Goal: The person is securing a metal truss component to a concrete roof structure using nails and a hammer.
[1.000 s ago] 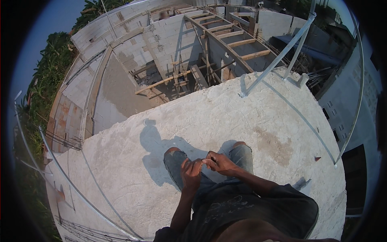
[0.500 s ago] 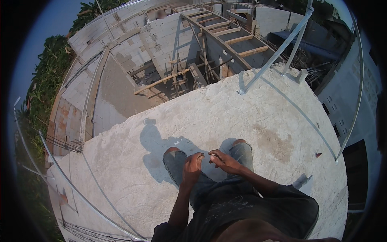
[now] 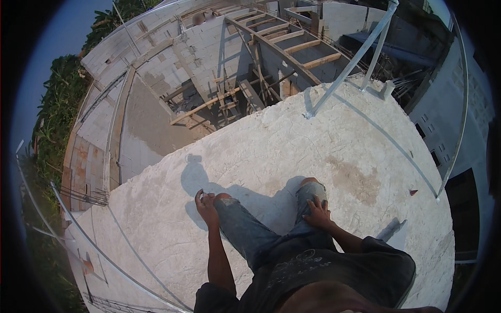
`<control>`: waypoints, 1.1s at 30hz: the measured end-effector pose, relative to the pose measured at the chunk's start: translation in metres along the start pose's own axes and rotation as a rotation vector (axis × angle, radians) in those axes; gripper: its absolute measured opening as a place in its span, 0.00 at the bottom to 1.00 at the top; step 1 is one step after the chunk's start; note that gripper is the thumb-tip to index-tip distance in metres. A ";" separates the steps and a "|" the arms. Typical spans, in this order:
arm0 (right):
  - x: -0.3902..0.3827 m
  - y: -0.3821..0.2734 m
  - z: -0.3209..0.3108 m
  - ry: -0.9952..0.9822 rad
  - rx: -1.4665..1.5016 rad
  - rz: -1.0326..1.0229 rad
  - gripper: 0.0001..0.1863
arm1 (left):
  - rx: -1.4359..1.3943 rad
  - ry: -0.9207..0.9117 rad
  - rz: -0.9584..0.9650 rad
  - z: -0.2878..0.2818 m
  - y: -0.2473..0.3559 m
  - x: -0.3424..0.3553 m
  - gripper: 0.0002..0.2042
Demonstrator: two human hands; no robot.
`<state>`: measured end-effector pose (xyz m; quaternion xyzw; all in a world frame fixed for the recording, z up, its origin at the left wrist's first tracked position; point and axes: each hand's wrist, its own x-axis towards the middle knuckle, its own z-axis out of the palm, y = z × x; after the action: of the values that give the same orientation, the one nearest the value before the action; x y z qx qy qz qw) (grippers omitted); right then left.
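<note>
My left hand (image 3: 207, 207) hangs beside my left knee, its fingers curled in; a tiny pale spot shows at the fingertips, too small to name. On my right thigh rests my right hand (image 3: 318, 213), fingers spread over the worn blue jeans (image 3: 242, 229) and holding nothing. Both knees are bent above the rough pale concrete slab (image 3: 255, 151), where my shadow (image 3: 195, 175) falls ahead of the left hand.
Beyond the slab's far edge lies a deep drop with wooden props (image 3: 229, 99) and a ladder-like timber frame (image 3: 284, 41). Metal poles (image 3: 349, 57) stand at the far right. Another metal bar (image 3: 104, 242) slants along the left. A small reddish scrap (image 3: 413, 192) lies at right.
My hands were close together between the knees and have moved apart. The left went outward beside the left knee; the right came to rest on the right thigh and opened.
</note>
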<state>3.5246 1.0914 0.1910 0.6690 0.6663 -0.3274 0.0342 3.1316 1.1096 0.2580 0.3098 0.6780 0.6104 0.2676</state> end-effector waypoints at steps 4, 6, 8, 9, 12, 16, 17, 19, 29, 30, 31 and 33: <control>0.000 0.000 0.002 0.023 0.010 -0.009 0.39 | 0.101 0.050 0.054 0.006 -0.020 0.001 0.18; 0.000 -0.001 0.002 0.032 0.006 -0.018 0.38 | 0.120 0.097 0.089 0.011 -0.025 -0.005 0.17; 0.000 -0.002 0.004 0.027 -0.010 0.002 0.37 | 0.137 0.149 0.127 0.015 -0.028 -0.012 0.15; 0.001 -0.001 0.005 0.030 -0.013 -0.002 0.37 | 0.208 0.135 0.147 0.016 -0.024 -0.016 0.14; 0.003 0.001 0.005 0.024 -0.022 -0.001 0.35 | 0.298 0.119 0.171 0.020 -0.021 -0.018 0.14; 0.003 0.000 0.006 0.039 -0.014 -0.014 0.33 | 0.343 0.092 0.174 0.020 -0.012 -0.019 0.16; 0.004 0.001 0.007 0.043 -0.018 -0.001 0.33 | 0.341 0.093 0.174 0.019 -0.017 -0.018 0.16; 0.004 0.000 0.007 0.041 -0.014 -0.001 0.33 | 0.375 0.110 0.255 0.015 -0.024 -0.018 0.17; 0.004 -0.001 0.002 0.035 -0.010 0.012 0.32 | 0.358 0.112 0.224 0.023 -0.009 -0.024 0.16; 0.005 -0.001 0.004 0.037 -0.011 0.010 0.32 | 0.363 0.124 0.239 0.023 -0.009 -0.024 0.15; 0.007 0.000 0.006 0.031 -0.014 0.020 0.33 | 0.367 0.135 0.254 0.023 -0.008 -0.023 0.15; 0.008 0.001 0.008 0.026 -0.016 0.030 0.34 | 0.351 0.119 0.225 0.021 -0.006 -0.023 0.15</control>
<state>3.5213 1.0948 0.1804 0.6828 0.6594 -0.3125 0.0357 3.1621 1.1064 0.2490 0.3890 0.7496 0.5263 0.0993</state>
